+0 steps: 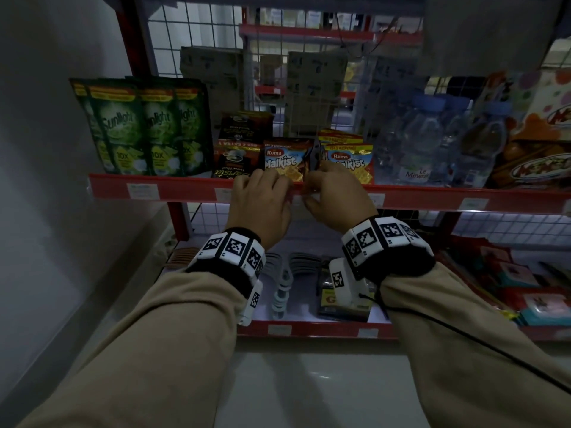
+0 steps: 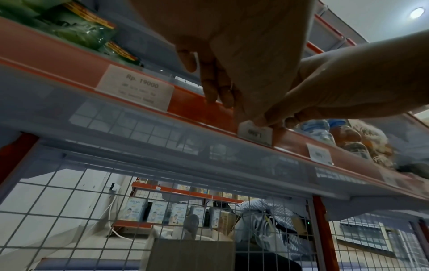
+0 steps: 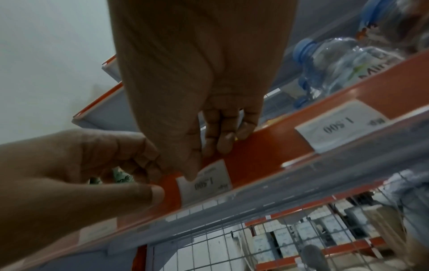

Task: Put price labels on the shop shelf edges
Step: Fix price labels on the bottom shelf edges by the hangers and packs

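The red shelf edge [image 1: 185, 188] [image 2: 197, 108] [image 3: 255, 155] runs across below the Malkist cracker packs [image 1: 285, 162]. A small white price label [image 1: 310, 198] [image 2: 254, 133] [image 3: 209, 183] reading 1.500 sits partly in the strip. My right hand [image 1: 336, 193] [image 2: 348, 88] [image 3: 185, 91] pinches its top edge, thumb tip on the label's face, and its other fingers [image 3: 223, 139] rest on the strip's top. My left hand [image 1: 262, 196] [image 2: 216, 88] [image 3: 92, 174] is just left of the label, fingers curled over the top of the edge and thumb [image 3: 153, 192] pressing its front.
More labels sit in the strip: a "Rp. 19000" label [image 2: 135, 86] to the left, another 1.500 label [image 3: 341, 126] to the right. Sunlight pouches [image 1: 139, 128] and water bottles [image 1: 432, 140] stand on this shelf. A lower shelf [image 1: 309, 329] is under my wrists. A wall stands at the left.
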Motion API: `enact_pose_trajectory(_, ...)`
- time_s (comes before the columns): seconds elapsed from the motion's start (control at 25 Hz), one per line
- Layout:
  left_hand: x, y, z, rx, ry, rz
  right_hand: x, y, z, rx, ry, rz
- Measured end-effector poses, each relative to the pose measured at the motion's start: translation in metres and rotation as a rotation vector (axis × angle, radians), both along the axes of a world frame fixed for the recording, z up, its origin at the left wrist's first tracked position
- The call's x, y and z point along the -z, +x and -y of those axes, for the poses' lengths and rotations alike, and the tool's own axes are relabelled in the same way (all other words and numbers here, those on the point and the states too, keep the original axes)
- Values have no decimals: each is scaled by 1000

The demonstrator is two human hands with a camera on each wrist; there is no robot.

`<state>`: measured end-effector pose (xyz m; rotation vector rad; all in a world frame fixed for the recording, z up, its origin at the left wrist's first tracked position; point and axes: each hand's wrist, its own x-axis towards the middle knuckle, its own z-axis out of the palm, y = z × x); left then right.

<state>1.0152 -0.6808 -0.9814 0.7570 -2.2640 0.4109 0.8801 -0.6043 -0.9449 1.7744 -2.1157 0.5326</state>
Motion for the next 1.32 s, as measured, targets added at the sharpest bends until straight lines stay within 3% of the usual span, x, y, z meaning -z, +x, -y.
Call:
enact_pose_trajectory(0.44,7,1,7,76,182,-78,-1,0,-1,11,55,-17)
enact_pose_trajectory(0.72,2,0,8,104,263,-198,-7,-5,-5,-98,-388,638)
enact_pose_trajectory(0.96,-3,-1,8,116,350,-260,4,8,-2,-216,-369,942)
enact_pose_trajectory(1.04,-3,-1,8,109,369,-272,5,9,-2,-217,-359,930)
enact_pose_trajectory(1.2,-6,1,7,82,318,-223,2,1,-4,-151,-368,599)
enact_pose_trajectory(1.32,-8,8,9,74,226,-146,3,-1,-2,-109,-425,555)
